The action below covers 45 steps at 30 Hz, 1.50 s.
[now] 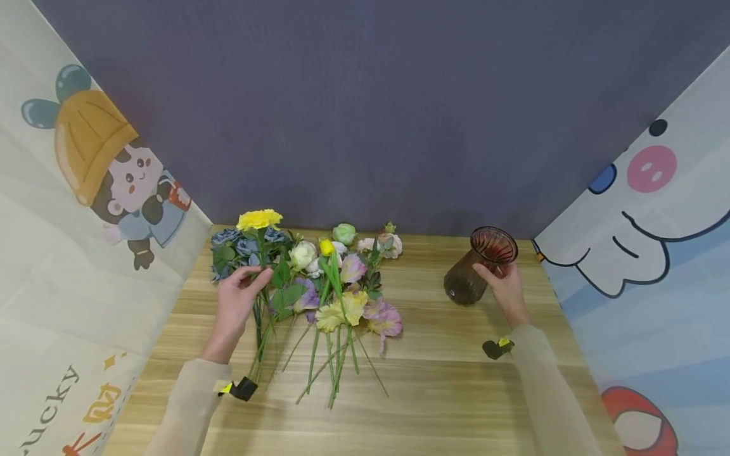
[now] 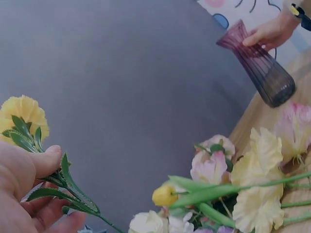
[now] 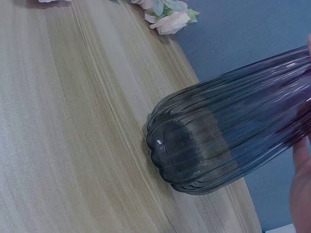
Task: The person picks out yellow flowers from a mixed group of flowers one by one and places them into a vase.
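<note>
Pinching carnation [image 1: 259, 219] in left hand [image 1: 236, 301], thumb and fingers on the leafy stem just under the bloom. Gripping vase [image 1: 469, 275] near its flared top with right hand [image 1: 504, 288]. Holding vase at the right side of the desk [image 1: 433, 392], well apart from the other flowers [image 1: 352, 269]; not being able to tell base contact with desk or true tilt from these views. Holding carnation at far left, beside the blue flowers [image 1: 245, 246].

Reading as the set-up step of an arrangement: having both items in hand, not yet inserting. Seeing no stem inside the glass.

Probably calling next for drawing the stem free of its neighbours, bringing vase and carnation together, then aiming stem end at the mouth, right hand steadying the glass. Not being able to pick out the stem end among the stems below. Possibly risking snagged leaves on the blue flowers, or a bent stem at the rim.
</note>
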{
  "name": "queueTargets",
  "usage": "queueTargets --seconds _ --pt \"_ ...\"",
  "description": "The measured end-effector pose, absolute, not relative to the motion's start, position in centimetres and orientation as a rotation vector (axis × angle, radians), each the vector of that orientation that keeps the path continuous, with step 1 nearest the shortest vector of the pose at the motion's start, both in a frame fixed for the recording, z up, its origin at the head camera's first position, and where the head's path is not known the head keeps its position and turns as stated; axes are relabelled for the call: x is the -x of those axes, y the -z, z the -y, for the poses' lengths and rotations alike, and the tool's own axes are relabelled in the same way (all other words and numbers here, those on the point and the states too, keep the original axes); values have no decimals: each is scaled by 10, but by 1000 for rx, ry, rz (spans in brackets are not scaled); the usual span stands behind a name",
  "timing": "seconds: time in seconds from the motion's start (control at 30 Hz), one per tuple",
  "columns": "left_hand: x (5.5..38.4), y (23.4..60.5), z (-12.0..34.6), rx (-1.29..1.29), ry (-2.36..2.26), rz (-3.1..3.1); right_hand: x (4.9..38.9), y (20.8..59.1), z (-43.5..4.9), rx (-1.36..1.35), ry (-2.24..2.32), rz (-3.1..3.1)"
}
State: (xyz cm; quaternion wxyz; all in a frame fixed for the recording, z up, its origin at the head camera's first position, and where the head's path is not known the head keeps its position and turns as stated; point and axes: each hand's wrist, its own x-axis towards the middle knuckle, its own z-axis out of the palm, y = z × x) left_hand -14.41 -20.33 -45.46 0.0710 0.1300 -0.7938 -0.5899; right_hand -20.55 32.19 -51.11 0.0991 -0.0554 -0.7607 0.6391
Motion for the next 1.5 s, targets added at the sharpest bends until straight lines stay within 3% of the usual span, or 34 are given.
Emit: queueTargets --seconds 0.83,1.5 --pt "156 419 164 -216 1909 2307 219 544 -335 192 -1842 2263" --pt "174 404 114 3 1962 2147 205 515 -322 160 -1896 2245"
